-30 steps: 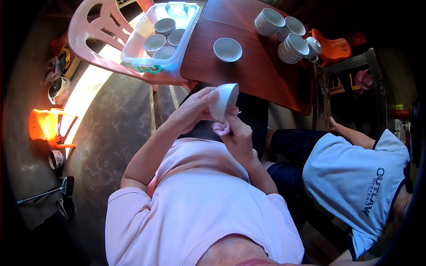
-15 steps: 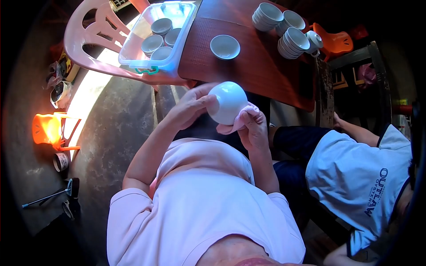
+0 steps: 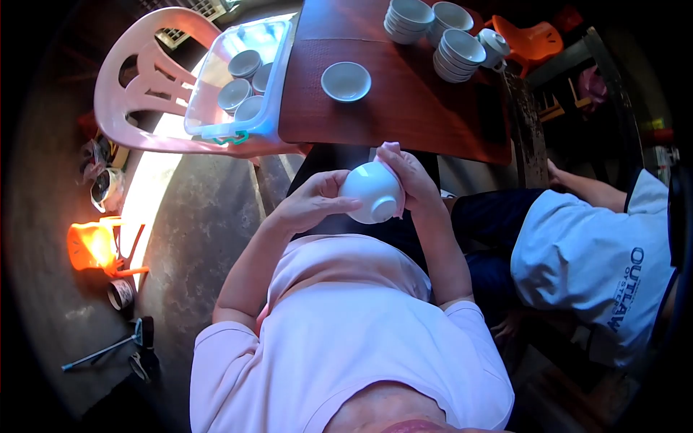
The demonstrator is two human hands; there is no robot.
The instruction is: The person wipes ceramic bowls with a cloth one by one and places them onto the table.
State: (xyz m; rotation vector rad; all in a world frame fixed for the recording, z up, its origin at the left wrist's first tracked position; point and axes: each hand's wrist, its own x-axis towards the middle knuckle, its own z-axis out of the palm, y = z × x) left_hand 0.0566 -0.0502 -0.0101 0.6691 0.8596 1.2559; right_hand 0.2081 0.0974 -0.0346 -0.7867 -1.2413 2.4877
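Between my two hands is a white bowl (image 3: pixel 369 189), tilted so that its foot ring faces down toward me and to the right. My left hand (image 3: pixel 317 200) grips its left side, thumb lying along the outer wall. On the other side, my right hand (image 3: pixel 414 179) holds a pink cloth (image 3: pixel 390 149) against the rim and side of the bowl. Part of the cloth is hidden behind the bowl and fingers. Beyond my hands, a single bowl (image 3: pixel 346 81) sits upright on the reddish-brown table (image 3: pixel 310 119).
A clear plastic bin (image 3: pixel 273 124) with several bowls rests on a pink chair (image 3: pixel 108 94) at the left. Stacked bowls (image 3: pixel 462 49) and a white lidded pot (image 3: pixel 494 47) stand at the table's far right. Another person (image 3: pixel 577 245) sits close on my right.
The bowl has turned, its foot ring swinging from the left to the lower right. My right hand and the cloth have moved up around its right side. The table and bin appear shifted left.
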